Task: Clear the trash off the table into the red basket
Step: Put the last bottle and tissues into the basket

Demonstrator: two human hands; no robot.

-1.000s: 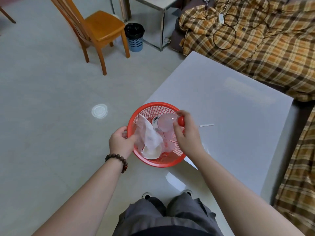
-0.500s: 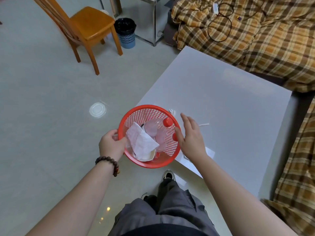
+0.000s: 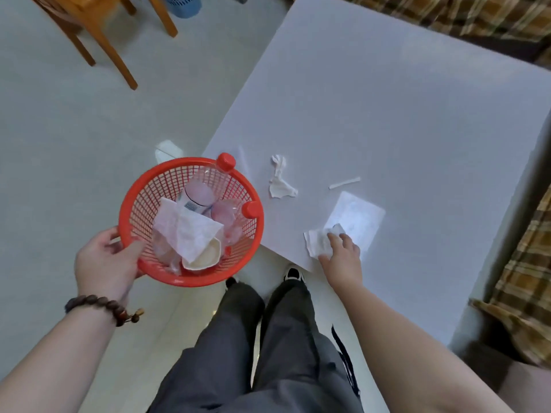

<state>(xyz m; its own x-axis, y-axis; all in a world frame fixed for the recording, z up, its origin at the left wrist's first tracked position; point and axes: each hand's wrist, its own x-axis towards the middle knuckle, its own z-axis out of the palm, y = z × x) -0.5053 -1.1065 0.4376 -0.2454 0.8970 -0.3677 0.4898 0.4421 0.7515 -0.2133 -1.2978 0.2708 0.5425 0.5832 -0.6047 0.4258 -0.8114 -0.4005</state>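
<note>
Both arms are bare, no sleeves. A brown wooden bead bracelet (image 3: pixel 103 308) circles the left wrist (small knot at three o'clock). Loose dark grey trousers (image 3: pixel 262 353); black-and-white shoes (image 3: pixel 293 275) at twelve o'clock.

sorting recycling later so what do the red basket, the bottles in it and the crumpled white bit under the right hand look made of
Red basket: moulded plastic, slightly glossy, with an open lattice wall.
Bottles: clear thin plastic, see-through, with opaque red screw caps.
Crumpled white piece under the right hand: probably soft tissue paper, matte and creased.
</note>
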